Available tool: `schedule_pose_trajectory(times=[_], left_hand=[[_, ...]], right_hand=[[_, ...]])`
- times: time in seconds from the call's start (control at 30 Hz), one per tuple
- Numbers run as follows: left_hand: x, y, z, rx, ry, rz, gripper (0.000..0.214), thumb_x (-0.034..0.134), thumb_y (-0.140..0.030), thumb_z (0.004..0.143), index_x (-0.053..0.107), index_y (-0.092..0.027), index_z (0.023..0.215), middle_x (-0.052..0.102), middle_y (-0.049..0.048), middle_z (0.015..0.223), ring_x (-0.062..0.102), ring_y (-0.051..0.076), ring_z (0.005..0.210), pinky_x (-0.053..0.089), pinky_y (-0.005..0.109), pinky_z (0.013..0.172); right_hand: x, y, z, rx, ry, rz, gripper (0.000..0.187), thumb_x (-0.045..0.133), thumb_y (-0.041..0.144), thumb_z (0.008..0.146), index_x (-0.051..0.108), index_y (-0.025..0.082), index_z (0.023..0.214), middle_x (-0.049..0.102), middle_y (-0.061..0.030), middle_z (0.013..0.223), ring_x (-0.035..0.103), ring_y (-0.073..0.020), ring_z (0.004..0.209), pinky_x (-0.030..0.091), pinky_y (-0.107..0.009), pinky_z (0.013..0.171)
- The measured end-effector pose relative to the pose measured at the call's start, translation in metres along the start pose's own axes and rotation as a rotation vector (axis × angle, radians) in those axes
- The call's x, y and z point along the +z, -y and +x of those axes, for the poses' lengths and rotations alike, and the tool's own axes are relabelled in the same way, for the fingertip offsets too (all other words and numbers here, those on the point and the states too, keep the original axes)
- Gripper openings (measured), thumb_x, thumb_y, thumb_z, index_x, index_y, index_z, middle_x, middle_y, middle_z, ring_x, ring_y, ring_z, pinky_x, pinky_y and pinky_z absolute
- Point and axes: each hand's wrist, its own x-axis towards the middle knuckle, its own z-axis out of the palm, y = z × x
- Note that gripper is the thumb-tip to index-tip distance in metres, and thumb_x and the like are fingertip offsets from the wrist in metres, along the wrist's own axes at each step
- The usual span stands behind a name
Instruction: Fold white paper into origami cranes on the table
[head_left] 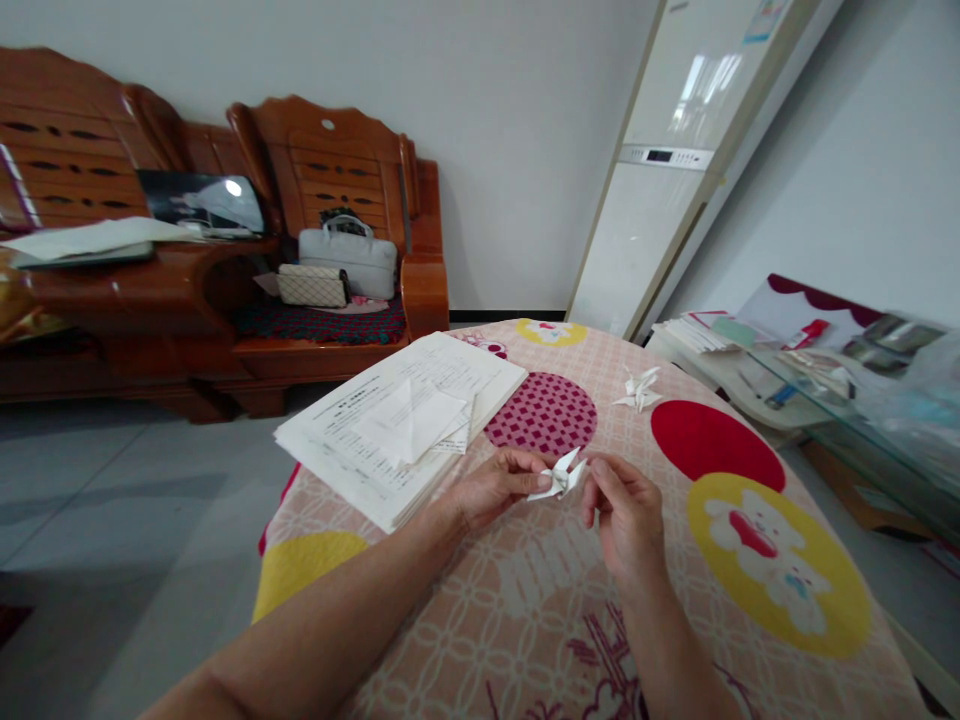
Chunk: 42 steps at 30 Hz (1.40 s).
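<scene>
My left hand (499, 487) pinches a small white origami piece, which looks like a paper crane (561, 480), between thumb and fingers. Its several pointed ends spread up and to the sides. On its right side, my right hand (624, 505) is closed, fingers curled, with the fingertips at one pointed tip of the paper; the exact contact is partly hidden. Both hands are just over the patterned tablecloth (465, 610). Farther back on the cloth lies another white folded paper figure (639, 390) with several points.
Left of the hands lies a stack of printed sheets (352, 420), topped by a folded white paper (412, 420). A glass-topped side table (847, 450) with papers and bags stands right. Behind are a wooden bench (322, 150), a grey handbag (360, 260) and a tall air conditioner (652, 200).
</scene>
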Motion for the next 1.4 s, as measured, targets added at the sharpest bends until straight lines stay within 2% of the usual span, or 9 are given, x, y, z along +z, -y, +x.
schedule_pose_trajectory(times=[0.13,0.3,0.47,1.0,1.23,1.4], left_hand=[[-0.0003,0.0026,0.0006,-0.005,0.000,-0.004,0.025,0.082,-0.034,0.064,0.073,-0.011,0.067,0.067,0.0061,0.082,0.055,0.014,0.075,0.038,0.024,0.072],[-0.0003,0.0034,0.0007,-0.005,0.002,0.000,0.023,0.081,-0.032,0.065,0.072,-0.011,0.068,0.065,0.0055,0.080,0.055,0.015,0.078,0.038,0.025,0.074],[-0.0020,0.0032,0.0009,0.020,0.030,0.053,0.023,0.079,-0.034,0.068,0.073,-0.012,0.070,0.065,0.0064,0.086,0.055,0.015,0.081,0.039,0.025,0.076],[-0.0029,0.0028,0.0005,0.022,0.040,0.085,0.020,0.079,-0.033,0.069,0.073,-0.013,0.071,0.066,0.0062,0.090,0.056,0.015,0.081,0.039,0.025,0.077],[-0.0029,0.0041,0.0015,0.033,0.051,0.091,0.021,0.079,-0.033,0.069,0.073,-0.013,0.072,0.067,0.0077,0.093,0.057,0.017,0.085,0.040,0.026,0.079],[-0.0054,0.0059,0.0013,0.028,0.043,0.124,0.022,0.078,-0.035,0.070,0.073,-0.013,0.073,0.067,0.0072,0.089,0.057,0.017,0.083,0.040,0.025,0.077]], right_hand=[[-0.0012,-0.0030,0.0000,0.053,0.044,0.047,0.020,0.070,0.032,0.079,0.071,0.015,0.089,0.052,0.0050,0.044,0.040,-0.0069,0.036,0.028,-0.019,0.035],[-0.0016,-0.0037,-0.0003,0.084,0.059,0.066,0.016,0.071,0.031,0.077,0.071,0.015,0.082,0.052,0.0051,0.042,0.040,-0.0062,0.034,0.027,-0.018,0.035],[-0.0015,-0.0032,-0.0004,0.130,0.043,0.084,0.018,0.073,0.031,0.074,0.069,0.017,0.084,0.050,0.0070,0.041,0.037,-0.0056,0.032,0.025,-0.017,0.032],[-0.0006,-0.0004,0.0000,0.218,0.116,0.155,0.012,0.068,0.027,0.076,0.067,0.017,0.082,0.046,0.0086,0.038,0.031,-0.0046,0.029,0.024,-0.016,0.031],[-0.0016,-0.0021,-0.0003,0.208,0.130,0.136,0.010,0.067,0.027,0.076,0.066,0.017,0.079,0.045,0.0087,0.038,0.030,-0.0045,0.029,0.023,-0.016,0.031],[-0.0011,-0.0021,-0.0006,0.170,0.095,0.049,0.011,0.067,0.028,0.076,0.065,0.017,0.080,0.045,0.0087,0.038,0.030,-0.0046,0.030,0.023,-0.016,0.031]])
